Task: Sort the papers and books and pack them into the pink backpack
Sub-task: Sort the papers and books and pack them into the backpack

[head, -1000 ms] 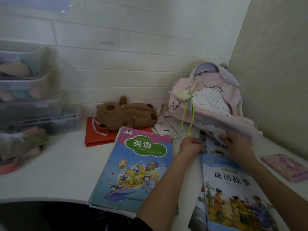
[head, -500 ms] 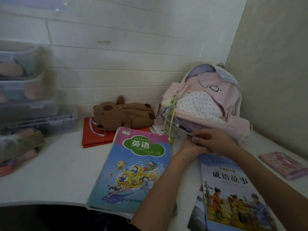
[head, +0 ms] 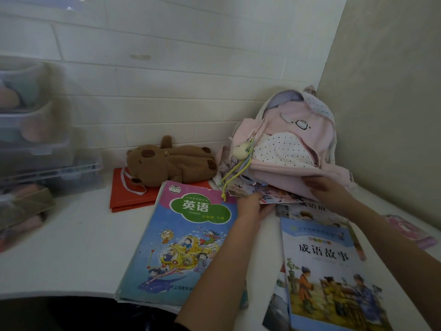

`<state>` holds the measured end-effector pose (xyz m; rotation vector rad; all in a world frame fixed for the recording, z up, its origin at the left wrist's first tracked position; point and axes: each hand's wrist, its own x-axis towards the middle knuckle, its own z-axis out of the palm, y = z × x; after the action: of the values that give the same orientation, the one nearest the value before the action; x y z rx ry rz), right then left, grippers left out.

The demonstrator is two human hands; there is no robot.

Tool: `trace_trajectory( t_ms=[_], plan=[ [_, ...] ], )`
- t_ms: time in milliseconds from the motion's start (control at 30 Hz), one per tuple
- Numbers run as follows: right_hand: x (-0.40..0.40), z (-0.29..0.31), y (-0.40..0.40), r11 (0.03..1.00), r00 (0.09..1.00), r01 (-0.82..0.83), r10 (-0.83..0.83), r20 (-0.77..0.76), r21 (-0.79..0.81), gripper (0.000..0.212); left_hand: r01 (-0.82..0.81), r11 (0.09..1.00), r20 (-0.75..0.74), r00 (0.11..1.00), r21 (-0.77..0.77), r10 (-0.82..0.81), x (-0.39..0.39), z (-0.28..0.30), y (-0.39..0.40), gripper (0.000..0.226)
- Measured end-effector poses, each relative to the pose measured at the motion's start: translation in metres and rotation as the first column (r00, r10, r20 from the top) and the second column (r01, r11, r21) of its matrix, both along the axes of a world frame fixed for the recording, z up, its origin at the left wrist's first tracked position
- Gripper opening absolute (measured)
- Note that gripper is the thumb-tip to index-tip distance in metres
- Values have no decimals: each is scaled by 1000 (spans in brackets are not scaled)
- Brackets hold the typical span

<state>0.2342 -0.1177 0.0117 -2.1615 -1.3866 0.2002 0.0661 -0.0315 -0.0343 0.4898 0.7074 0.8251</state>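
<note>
Pink fabric backpack [head: 293, 149] at two o'clock, lifted by right hand [head: 327, 191]; left hand [head: 254, 207] pinches loose printed papers [head: 274, 195] beneath, probably pulling them free next.

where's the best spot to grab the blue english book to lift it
Take the English book by its near left corner, coming from the desk's front edge. It lies flat, that corner overhangs the desk, and the left forearm crosses its right side.

Blue textbook [head: 183, 244] cover: "英语", with "六年级 下册" read beneath.
Story book [head: 329, 278] cover: "成语故事" is read.
</note>
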Motion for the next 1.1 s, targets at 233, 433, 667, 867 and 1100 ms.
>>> trace_trajectory(
  t_ms=[233,433,667,867,1100],
  plan=[
    [30,3,0,994,995,90,-92,-39,-62,40,-93,995,179,980,47,83,-2,9,0,32],
    [36,-6,-14,940,888,341,-325,-324,-6,32,-30,999,279,960,19,24,-2,11,2,33],
    [35,-5,-26,861,711,410,-509,-485,-302,22,119,993,324,940,-6,-111,-9,17,-1,7],
    [27,-6,-26,841,590,507,-499,-635,-190,23,250,968,245,938,4,-244,-11,16,-7,17],
    [3,-7,-23,914,891,407,-399,-216,-8,31,333,942,180,930,-40,-321,-9,12,-7,23]
  ],
)
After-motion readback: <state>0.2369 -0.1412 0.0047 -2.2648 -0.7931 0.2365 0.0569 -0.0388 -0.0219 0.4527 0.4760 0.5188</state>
